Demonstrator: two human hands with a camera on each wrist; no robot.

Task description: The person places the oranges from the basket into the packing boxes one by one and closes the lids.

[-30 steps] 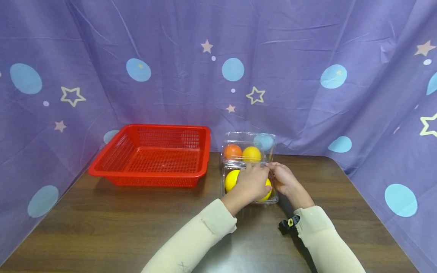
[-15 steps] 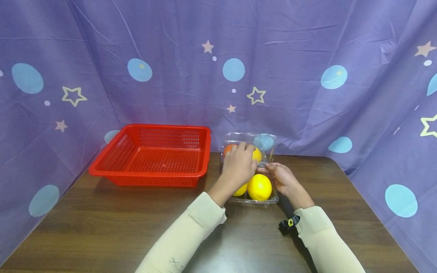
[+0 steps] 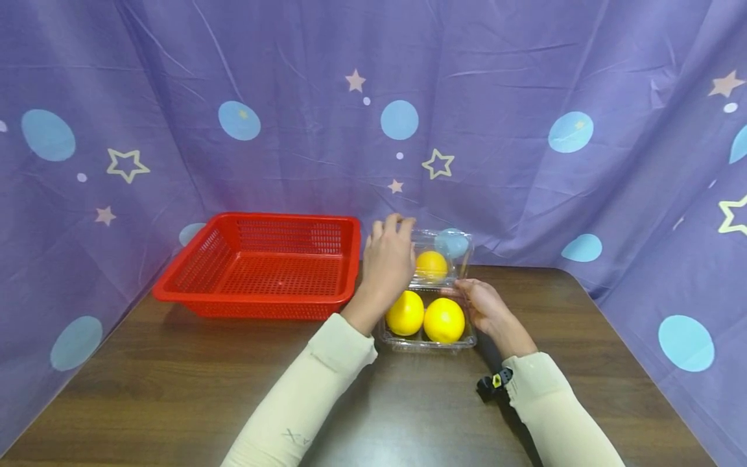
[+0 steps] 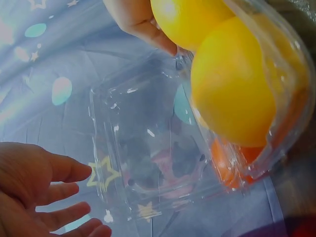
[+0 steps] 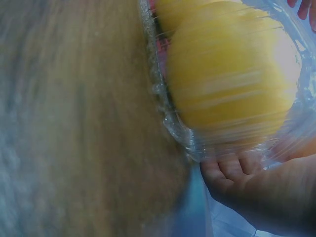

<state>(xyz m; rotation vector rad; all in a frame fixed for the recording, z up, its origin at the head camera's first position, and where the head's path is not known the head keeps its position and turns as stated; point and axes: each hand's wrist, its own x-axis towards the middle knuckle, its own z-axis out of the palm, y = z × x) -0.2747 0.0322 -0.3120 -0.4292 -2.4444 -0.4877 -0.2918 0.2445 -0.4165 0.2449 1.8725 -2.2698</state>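
Observation:
A clear plastic clamshell box stands on the table with its clear lid raised at the back. Two round yellow fruits sit at the front, a left one and a right one. Another yellow fruit shows through the plastic behind them. An orange-red fruit appears in the left wrist view; in the head view the left hand covers it. My left hand, fingers spread, is beside the lid's left edge. With its fingers at the hinge, my right hand holds the box's right side.
A red plastic basket with perforated walls stands on the left of the brown wooden table. A purple curtain with stars and dots hangs right behind the table. A dark wrist strap is on the right wrist.
My left hand has moved from over the front fruits, across the back ones, to the lid's left side, uncovering both front fruits. The right hand has stayed at the box's right side.

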